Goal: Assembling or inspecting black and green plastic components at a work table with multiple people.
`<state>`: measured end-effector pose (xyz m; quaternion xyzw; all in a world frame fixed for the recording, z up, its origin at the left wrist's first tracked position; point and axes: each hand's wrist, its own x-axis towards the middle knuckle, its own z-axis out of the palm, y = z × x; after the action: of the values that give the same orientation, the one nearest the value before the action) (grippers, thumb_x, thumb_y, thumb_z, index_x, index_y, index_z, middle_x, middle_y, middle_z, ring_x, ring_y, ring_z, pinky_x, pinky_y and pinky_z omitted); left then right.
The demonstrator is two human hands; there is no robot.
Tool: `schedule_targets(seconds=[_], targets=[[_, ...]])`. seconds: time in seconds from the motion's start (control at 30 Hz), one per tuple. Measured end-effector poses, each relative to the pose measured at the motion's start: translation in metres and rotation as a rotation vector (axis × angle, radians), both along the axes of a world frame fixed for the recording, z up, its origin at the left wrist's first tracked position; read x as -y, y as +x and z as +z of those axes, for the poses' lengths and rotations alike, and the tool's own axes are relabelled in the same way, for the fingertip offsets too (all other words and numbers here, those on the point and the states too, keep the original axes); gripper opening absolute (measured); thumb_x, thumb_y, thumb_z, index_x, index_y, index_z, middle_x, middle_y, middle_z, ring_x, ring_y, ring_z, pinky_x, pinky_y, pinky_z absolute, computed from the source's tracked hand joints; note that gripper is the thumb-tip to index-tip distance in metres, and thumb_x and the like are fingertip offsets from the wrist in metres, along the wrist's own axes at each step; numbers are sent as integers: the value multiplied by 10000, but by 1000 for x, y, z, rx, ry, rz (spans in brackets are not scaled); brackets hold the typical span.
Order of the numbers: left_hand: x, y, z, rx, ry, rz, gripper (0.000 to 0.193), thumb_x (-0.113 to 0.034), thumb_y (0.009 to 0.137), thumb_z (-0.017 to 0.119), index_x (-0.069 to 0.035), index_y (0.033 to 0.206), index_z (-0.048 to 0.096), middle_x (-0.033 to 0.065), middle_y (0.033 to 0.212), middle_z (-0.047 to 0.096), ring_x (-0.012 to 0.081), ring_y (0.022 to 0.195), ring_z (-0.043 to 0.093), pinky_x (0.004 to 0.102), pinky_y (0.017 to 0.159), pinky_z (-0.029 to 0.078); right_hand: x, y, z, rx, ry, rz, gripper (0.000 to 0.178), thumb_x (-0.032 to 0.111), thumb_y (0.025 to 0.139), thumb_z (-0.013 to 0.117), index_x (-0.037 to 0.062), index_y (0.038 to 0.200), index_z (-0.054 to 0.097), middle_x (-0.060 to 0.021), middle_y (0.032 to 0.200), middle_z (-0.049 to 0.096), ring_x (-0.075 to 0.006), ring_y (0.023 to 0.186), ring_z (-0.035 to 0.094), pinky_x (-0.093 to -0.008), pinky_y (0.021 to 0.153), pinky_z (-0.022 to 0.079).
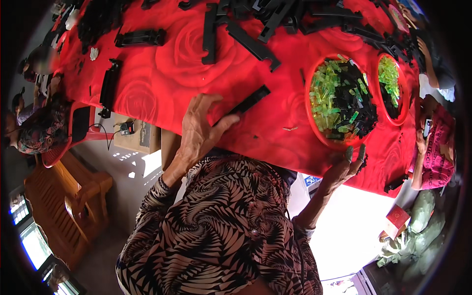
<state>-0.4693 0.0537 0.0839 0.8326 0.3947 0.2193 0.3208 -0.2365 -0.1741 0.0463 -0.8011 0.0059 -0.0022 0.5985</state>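
Note:
My left hand (197, 129) is over the near edge of the red-covered table, thumb and forefinger spread apart. Between them lies the near end of a narrow black plastic strip (251, 99), slanting away to the right; whether the fingers press on it is unclear. To the right, my right hand (339, 169) is just below a round red bowl (309, 110). Its fingertips wear greyish coverings and are bent round small black pieces (363, 163), partly hidden. Inside the bowl are translucent yellow-green pieces (327, 96) and many small black pieces (361, 118).
A second red bowl (404, 110) with similar pieces stands farther right. Long black plastic housings (250, 46) lie across the table, heaped at the far side. Other people sit left and right; one in pink (437, 147) holds a phone. A wooden chair (69, 206) stands at lower left.

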Motion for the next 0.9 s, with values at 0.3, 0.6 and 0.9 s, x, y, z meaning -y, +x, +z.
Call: schedule_targets(seconds=[0.3, 0.6, 0.9], targets=[[9, -3, -8, -167, 24, -148, 366, -149, 728, 770, -19, 1022, 595, 162, 954, 581, 377, 852, 609, 453, 680, 507, 20, 2, 5, 95, -86, 31, 413, 165, 973, 540, 18, 1348, 448, -10, 544, 520, -76, 495, 485, -242, 479, 372], [29, 26, 2, 132, -405, -66, 358, -136, 803, 724, 2, 1077, 541, 132, 746, 657, 192, 648, 637, 333, 592, 513, -11, -54, 25, 18, 161, 317, 285, 161, 932, 614, -9, 1159, 631, -23, 744, 622, -70, 637, 558, -226, 563, 439], [52, 35, -3, 140, -292, -242, 493, -132, 750, 778, -24, 1180, 563, 163, 875, 658, 266, 754, 665, 363, 663, 529, -64, -67, 13, -191, 170, 820, 848, 180, 811, 773, 61, 1465, 246, -57, 895, 626, -107, 732, 619, -274, 624, 496]])
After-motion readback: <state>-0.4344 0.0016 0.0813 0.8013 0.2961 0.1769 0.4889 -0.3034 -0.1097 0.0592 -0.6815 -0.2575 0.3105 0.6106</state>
